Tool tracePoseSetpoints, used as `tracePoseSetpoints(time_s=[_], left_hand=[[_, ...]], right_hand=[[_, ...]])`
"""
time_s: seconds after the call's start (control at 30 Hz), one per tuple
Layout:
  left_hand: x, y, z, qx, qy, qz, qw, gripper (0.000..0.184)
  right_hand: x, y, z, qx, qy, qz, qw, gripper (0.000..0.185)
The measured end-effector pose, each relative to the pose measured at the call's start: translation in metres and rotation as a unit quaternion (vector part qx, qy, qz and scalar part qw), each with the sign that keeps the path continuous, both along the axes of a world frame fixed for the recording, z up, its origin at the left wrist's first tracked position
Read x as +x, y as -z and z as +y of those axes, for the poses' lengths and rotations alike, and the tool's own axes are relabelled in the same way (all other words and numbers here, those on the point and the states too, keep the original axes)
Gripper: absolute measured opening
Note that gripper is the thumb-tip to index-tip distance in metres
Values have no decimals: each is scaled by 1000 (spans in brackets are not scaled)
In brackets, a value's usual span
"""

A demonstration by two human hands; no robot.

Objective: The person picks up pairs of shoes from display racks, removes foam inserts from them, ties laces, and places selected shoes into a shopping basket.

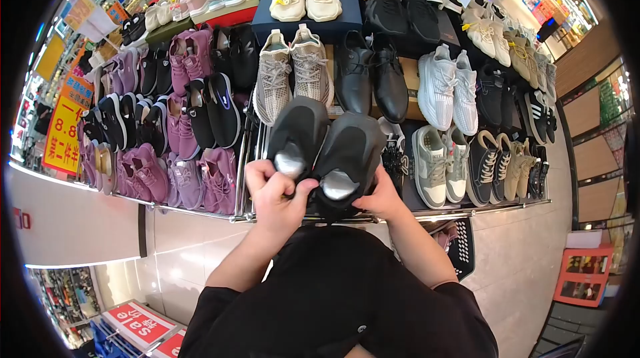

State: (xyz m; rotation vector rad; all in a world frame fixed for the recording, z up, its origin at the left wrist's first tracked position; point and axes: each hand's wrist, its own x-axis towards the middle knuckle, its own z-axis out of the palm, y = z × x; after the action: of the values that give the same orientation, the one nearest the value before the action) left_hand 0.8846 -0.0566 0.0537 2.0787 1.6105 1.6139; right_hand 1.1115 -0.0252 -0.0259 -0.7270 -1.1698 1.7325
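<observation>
Evidently the two black shoes are held as a matched pair, toes pointing away and openings turned up toward the person, an arrangement that probably lets both be looked at together. The left black shoe [300, 128] and the right black shoe [355, 148] are above the near edge of the display rack [520, 204], just in front of mottled sneakers [310, 68] and black leather shoes [353, 68]. Silvery stuffing fills each opening, likely to help the soft uppers hold their shape. Holding them by the heel ends seems to leave the toes and most of the uppers uncovered.

The left hand [273, 195] is closed on the heel end of the left black shoe, its fingers curled beside the opening and its thumb stretched inward toward the gap between the pair. The right hand [385, 193] grips the right black shoe from its outer side, with the thumb reaching in at the heel and the fingers along the flank; their tips are hidden. Both grips look firm enough to steady the pair, though how hard they press cannot be told.

Both forearms angle inward from short black sleeves [213, 315], meeting the shoes from opposite sides in front of the torso. Purple shoes [219, 178] and grey-and-white sneakers [432, 168] flank the held pair on the rack.
</observation>
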Motion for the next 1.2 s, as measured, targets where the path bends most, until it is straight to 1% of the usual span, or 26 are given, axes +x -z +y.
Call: tracePoseSetpoints(time_s=[0.1, 0.13, 0.17, 0.23, 0.27, 0.3, 0.37, 0.4, 0.43, 0.5, 0.53, 0.57, 0.6, 0.63, 0.67, 0.7, 0.77, 0.8, 0.83, 0.9, 0.97, 1.0, 1.03, 1.1, 1.17, 1.2], left_hand=[[-4, 29, 8, -49, 26, -13, 998, 44], [-11, 41, 9, -66, 45, -8, 997, 41], [-17, 53, 8, -84, 70, -67, 992, 50], [-19, 74, 8, -118, 113, -232, 959, 68], [-28, 81, 6, -157, 78, -154, 972, 78], [-31, 87, 2, -205, 60, -130, 968, 87], [-34, 113, 0, -341, 100, -216, 909, 97], [-36, 122, 2, -420, 117, -215, 874, 103], [-23, 127, 3, -414, 177, -357, 818, 100], [-4, 127, 9, -413, 200, -390, 799, 90], [5, 125, 15, -416, 207, -388, 796, 90], [13, 123, 23, -434, 198, -422, 771, 85], [17, 121, 27, -451, 188, -455, 744, 80], [18, 121, 30, -453, 192, -453, 743, 80], [17, 120, 32, -448, 196, -460, 742, 76], [15, 120, 32, -444, 197, -467, 739, 73], [12, 120, 33, -462, 191, -451, 739, 73], [12, 120, 32, -470, 188, -444, 739, 72], [12, 120, 32, -476, 186, -436, 741, 71], [14, 118, 30, -484, 209, -413, 743, 70], [17, 125, 26, -464, 209, -447, 736, 68], [17, 125, 25, -462, 215, -439, 740, 65], [17, 125, 25, -464, 222, -432, 740, 65], [16, 128, 26, -457, 228, -424, 748, 62], [14, 129, 27, -474, 225, -413, 744, 59], [14, 131, 27, -468, 225, -421, 744, 60]], right_hand=[[10, 15, 1, 6, 31, -8, 999, 97], [9, 17, -4, -25, 50, -1, 998, 95], [10, 24, -8, -27, 48, -6, 998, 95], [10, 44, -14, -76, 108, 53, 990, 96], [8, 44, -18, -97, 130, 84, 983, 96], [11, 45, -20, -98, 132, 81, 983, 96], [17, 51, -23, -119, 154, 151, 969, 95], [21, 54, -24, -104, 135, 187, 967, 90], [25, 64, -26, -103, 145, 186, 966, 90], [31, 87, -31, -121, 160, 225, 954, 85], [30, 88, -34, -118, 207, 184, 953, 77], [34, 93, -36, -118, 214, 184, 952, 77], [40, 104, -38, -124, 240, 128, 954, 74], [44, 106, -37, -130, 264, 73, 953, 71], [49, 108, -38, -111, 287, -45, 950, 66], [56, 109, -44, -113, 290, -45, 949, 66], [58, 65, -49, -31, 359, -282, 889, 63], [61, 58, -52, 12, 420, -332, 844, 61], [65, 46, -53, 94, 453, -401, 791, 62], [62, 2, -40, 252, 446, -387, 766, 47], [50, -42, -23, 260, 344, -380, 818, 28], [41, -55, -4, 370, 330, -389, 776, 16], [35, -59, 9, 378, 279, -406, 784, 15], [21, -55, 32, 351, 238, -481, 767, 17], [16, -58, 50, 268, 132, -589, 751, 30], [15, -61, 56, 269, 141, -588, 749, 30]])
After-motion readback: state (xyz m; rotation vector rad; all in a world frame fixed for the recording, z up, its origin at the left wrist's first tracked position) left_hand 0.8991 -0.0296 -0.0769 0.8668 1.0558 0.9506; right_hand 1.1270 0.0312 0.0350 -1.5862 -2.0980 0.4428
